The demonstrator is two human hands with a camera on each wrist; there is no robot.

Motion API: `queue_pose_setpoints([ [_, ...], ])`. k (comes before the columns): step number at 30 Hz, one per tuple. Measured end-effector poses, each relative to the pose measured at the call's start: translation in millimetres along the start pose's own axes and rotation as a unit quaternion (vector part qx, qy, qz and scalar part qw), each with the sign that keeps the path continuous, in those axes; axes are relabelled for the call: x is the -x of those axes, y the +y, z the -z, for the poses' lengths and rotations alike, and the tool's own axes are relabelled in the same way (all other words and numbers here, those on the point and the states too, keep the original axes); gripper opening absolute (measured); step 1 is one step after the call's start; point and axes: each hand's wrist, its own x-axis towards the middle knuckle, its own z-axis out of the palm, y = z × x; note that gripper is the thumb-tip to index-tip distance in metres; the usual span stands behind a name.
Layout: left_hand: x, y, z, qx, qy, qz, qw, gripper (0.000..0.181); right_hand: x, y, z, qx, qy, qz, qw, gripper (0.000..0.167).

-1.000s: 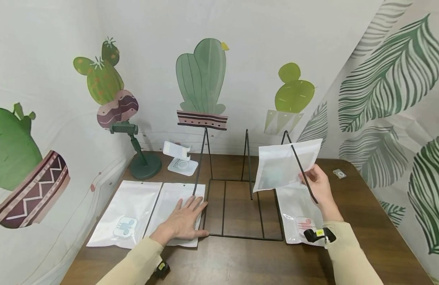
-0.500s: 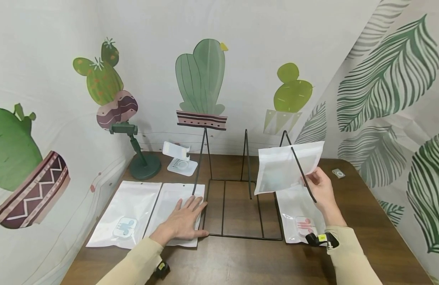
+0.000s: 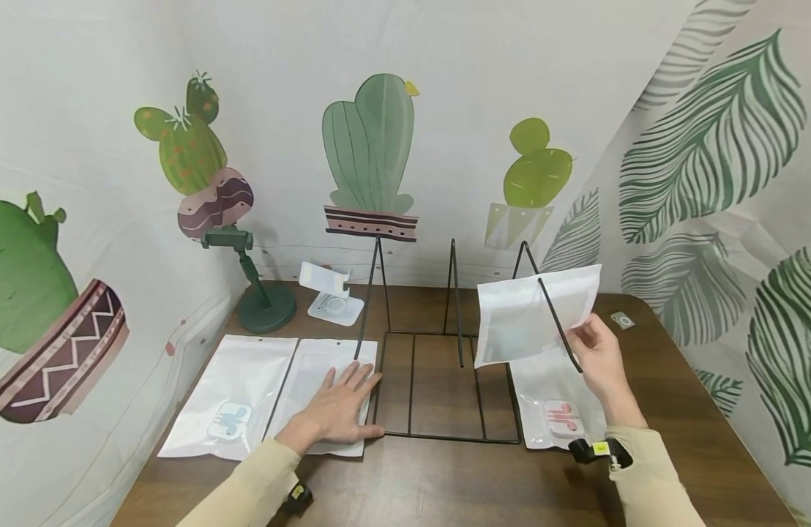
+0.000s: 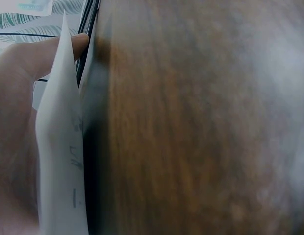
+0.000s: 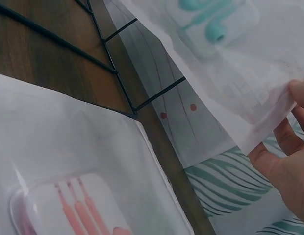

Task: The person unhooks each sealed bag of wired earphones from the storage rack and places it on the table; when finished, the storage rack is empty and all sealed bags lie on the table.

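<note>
My right hand [image 3: 599, 354] pinches the lower right corner of a white pouch [image 3: 511, 322]. Teal earphones in a clear case [image 5: 213, 22] show inside that pouch in the right wrist view. The rack's right prong [image 3: 555, 315] seems to pass through the pouch near its top edge, with its lower part in front. My left hand [image 3: 336, 406] lies spread on another white pouch [image 3: 307, 366], its thumb touching the base of the black wire rack [image 3: 445, 439]. Under the raised pouch, a pouch with pink earphones [image 3: 563, 419] lies on the table.
A white pouch with blue earphones [image 3: 230, 421] lies at the far left. Behind it stand a green round-based stand [image 3: 266, 311] and a small white phone stand [image 3: 335, 309]. A small clip-on player [image 3: 622, 320] lies at the back right of the wooden table [image 3: 445, 490].
My right hand has moved slightly down and right with the raised pouch, which hangs a little lower. My left hand stays where it was.
</note>
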Motion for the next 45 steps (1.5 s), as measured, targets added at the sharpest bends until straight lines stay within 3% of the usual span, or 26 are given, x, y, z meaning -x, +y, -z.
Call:
queue_pose_setpoints([
  [4,-0.5,-0.7,-1.1,0.0,0.001,-0.001,1.0,0.1,1.4,7,4,0.005,0.0,-0.003,1.0,0.016],
  [12,-0.6,-0.4,-1.9,-0.001,-0.003,0.002,1.0,0.101,7.5,7,7,-0.034,-0.009,0.008,0.9993,0.021],
  [24,0.5,0.7,-0.8,-0.004,-0.003,0.008,1.0,0.1,16.6,2,12,0.01,0.0,-0.001,1.0,0.017],
  [31,0.1,0.6,-0.5,-0.004,-0.002,0.008,1.0,0.1,23.5,-1,16,-0.002,-0.001,-0.006,1.0,0.02],
  [39,0.5,0.4,-0.5,0.0,-0.005,0.007,1.0,0.1,32.2,-5,19,0.024,-0.003,-0.001,0.9997,0.024],
  [45,-0.5,-0.3,-0.1,-0.003,-0.004,0.006,1.0,0.101,35.9,-7,21,-0.006,-0.005,0.01,0.9999,0.026],
])
